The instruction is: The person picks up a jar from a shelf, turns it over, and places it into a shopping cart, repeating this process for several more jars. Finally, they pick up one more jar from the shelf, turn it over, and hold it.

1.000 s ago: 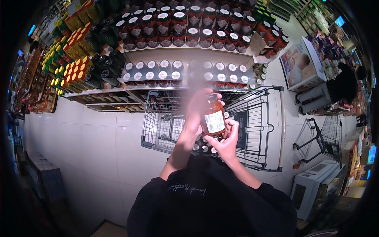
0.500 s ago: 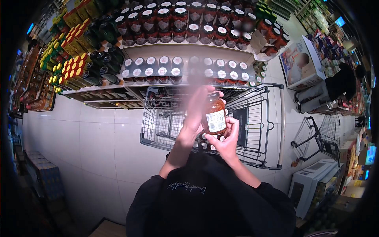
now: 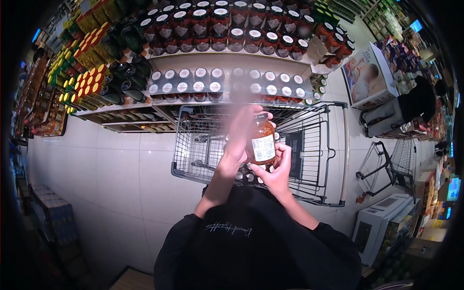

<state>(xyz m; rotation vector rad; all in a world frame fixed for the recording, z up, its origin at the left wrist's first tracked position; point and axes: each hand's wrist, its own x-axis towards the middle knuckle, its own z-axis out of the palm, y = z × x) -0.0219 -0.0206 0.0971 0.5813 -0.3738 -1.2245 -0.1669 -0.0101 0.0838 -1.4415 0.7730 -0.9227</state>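
A glass jar of red chunky sauce (image 3: 265,129) with a dark lid and a white printed label is held before my chest, above the shopping cart (image 3: 193,166). My left hand (image 3: 235,140) grips its left side, with fingertips showing beyond the lid; a hazy smear covers part of this hand. Thumb and fingers of my right hand (image 3: 278,171) are closed on the jar's lower right edge. The label faces me, though its small print is unreadable. Several dark jars with pale lids (image 3: 250,178) show below the held jar, partly hidden by my hands and shirt.
Ahead, a shelf (image 3: 193,60) carries rows of white-lidded jars (image 3: 200,17). Yellow-capped bottles (image 3: 87,82) stand at left. To the right are another cart (image 3: 398,164), a person in dark clothing (image 3: 411,106) and a white boxy unit (image 3: 382,222). Stacked boxes (image 3: 53,208) sit lower left.
The jar and both hands have shifted very slightly to the left. The grip of both hands looks the same.
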